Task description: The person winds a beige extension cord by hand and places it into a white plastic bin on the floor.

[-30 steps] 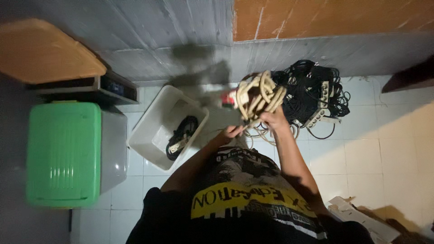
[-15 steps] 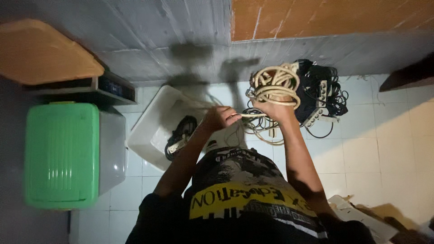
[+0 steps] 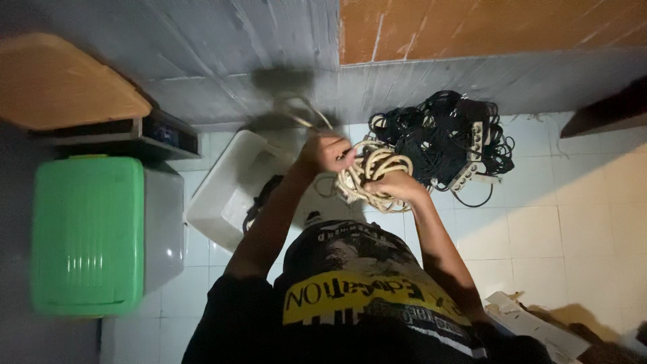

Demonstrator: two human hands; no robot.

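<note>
The cream cord coil [image 3: 369,176] is held in the air above the white bin [image 3: 226,202] and tiled floor [image 3: 539,222], with the right hand [image 3: 393,187] closed around its lower loops and the left hand [image 3: 325,152], fingers clenched, gripping the loose strand at its upper left.
</note>
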